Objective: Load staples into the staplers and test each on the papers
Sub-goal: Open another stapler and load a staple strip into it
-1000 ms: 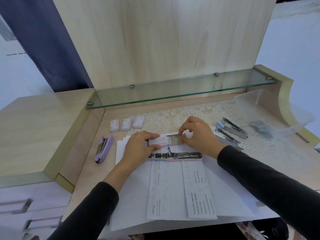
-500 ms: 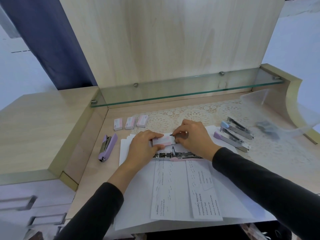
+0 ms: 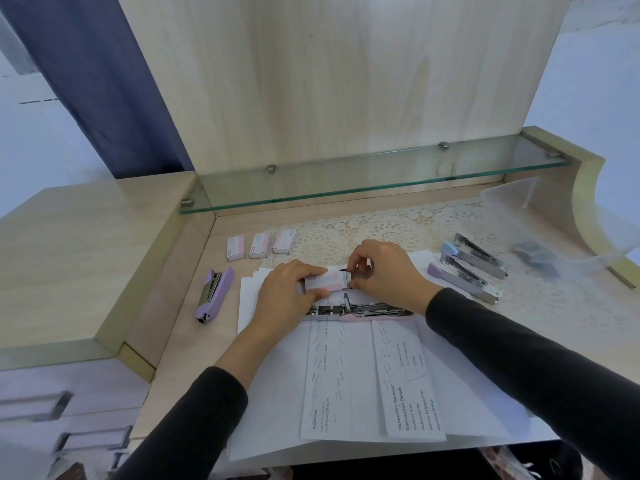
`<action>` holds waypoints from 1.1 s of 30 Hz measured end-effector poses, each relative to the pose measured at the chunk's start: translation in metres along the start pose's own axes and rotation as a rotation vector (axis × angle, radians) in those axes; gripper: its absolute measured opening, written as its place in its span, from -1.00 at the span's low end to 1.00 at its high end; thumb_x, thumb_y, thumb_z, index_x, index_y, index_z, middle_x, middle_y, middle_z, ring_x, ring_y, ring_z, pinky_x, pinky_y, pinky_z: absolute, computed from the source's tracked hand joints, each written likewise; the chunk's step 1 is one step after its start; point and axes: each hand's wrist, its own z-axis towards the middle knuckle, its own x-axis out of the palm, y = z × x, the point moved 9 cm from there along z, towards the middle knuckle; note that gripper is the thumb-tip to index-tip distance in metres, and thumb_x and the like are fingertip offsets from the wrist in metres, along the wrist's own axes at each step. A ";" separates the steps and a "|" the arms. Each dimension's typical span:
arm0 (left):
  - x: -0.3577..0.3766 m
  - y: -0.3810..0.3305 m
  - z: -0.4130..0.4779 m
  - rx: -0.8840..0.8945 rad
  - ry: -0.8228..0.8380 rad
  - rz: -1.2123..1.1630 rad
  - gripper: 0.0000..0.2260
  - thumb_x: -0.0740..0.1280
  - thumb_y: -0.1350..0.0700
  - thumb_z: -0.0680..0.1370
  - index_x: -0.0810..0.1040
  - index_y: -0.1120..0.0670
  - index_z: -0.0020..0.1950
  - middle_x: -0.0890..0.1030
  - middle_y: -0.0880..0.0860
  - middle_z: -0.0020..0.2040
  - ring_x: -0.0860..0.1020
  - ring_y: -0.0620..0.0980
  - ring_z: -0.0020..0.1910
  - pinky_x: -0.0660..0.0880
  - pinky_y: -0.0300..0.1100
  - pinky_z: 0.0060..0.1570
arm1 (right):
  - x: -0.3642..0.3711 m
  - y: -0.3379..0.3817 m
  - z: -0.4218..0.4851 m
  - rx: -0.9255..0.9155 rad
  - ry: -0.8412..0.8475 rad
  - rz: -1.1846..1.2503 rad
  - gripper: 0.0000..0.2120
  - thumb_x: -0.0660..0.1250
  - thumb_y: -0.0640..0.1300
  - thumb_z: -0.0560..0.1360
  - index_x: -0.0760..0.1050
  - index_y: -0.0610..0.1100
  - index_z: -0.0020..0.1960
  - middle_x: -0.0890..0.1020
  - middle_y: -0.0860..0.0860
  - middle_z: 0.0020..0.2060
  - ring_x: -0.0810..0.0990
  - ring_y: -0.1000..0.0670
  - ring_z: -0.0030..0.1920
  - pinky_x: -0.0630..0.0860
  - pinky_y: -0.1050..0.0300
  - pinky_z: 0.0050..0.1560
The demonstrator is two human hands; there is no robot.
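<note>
Holding a staple box (image 3: 325, 283) just above the papers (image 3: 346, 393), the left hand (image 3: 287, 292) grips it, thumb at the near side and fingers over the top. The right hand (image 3: 384, 271) pinches at the box's open right end with thumb and forefinger; what it pinches is too small to tell. A pink stapler (image 3: 363, 311), opened out flat, lies on the papers just nearer than both hands. Three spare boxes (image 3: 259, 245) stand in a row behind and to the left. A lilac stapler (image 3: 213, 294) lies on the desk (image 3: 180, 327) left of the papers. To the right, a blue stapler (image 3: 474, 252) and a purple stapler (image 3: 464, 282) lie open, side by side, on a lace mat (image 3: 391, 233). A clear tub (image 3: 554, 233) sits at far right.
</note>
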 end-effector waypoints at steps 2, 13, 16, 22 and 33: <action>0.000 0.000 0.000 0.003 -0.003 -0.005 -0.70 0.49 0.14 0.36 0.61 0.07 0.08 0.61 0.01 -0.03 0.50 -0.03 0.01 0.41 -0.16 0.09 | 0.001 -0.003 0.000 0.016 0.014 0.028 -0.87 0.44 -0.21 0.32 0.51 -0.09 -0.21 0.52 0.03 -0.27 0.39 0.10 -0.32 0.28 0.24 -0.21; 0.001 0.002 0.000 0.004 0.004 -0.019 -0.70 0.49 0.13 0.36 0.61 0.07 0.08 0.60 0.00 -0.03 0.49 -0.03 0.02 0.40 -0.18 0.08 | -0.010 -0.014 -0.003 0.081 0.022 0.270 -0.73 0.44 -0.24 0.35 0.41 -0.02 -0.39 0.54 0.09 -0.37 0.41 0.19 -0.39 0.32 0.40 -0.33; 0.001 0.001 0.001 0.007 0.019 -0.009 -0.69 0.48 0.12 0.37 0.60 0.07 0.10 0.61 0.02 0.01 0.49 -0.02 0.04 0.40 -0.14 0.11 | -0.019 -0.020 -0.002 0.094 -0.030 0.323 -0.74 0.42 -0.29 0.35 0.41 -0.03 -0.35 0.57 0.03 -0.37 0.48 0.12 -0.37 0.37 0.45 -0.34; 0.007 0.002 0.006 0.016 0.124 0.121 -0.68 0.41 0.03 0.45 0.56 0.03 0.18 0.56 0.00 0.13 0.42 -0.01 0.15 0.31 -0.21 0.15 | -0.034 -0.023 -0.009 0.120 -0.043 0.376 -0.86 0.40 -0.31 0.38 0.62 -0.20 -0.07 0.62 0.01 -0.32 0.52 0.24 -0.40 0.45 0.53 -0.29; -0.002 -0.004 0.005 -0.011 0.106 0.069 -0.60 0.34 -0.05 0.48 0.47 0.03 0.28 0.52 0.00 0.14 0.46 -0.03 0.06 0.41 -0.11 0.12 | -0.040 -0.027 -0.041 0.173 0.028 0.416 -0.83 0.43 -0.32 0.34 0.64 -0.18 -0.08 0.60 -0.01 -0.39 0.44 0.22 -0.50 0.36 0.49 -0.39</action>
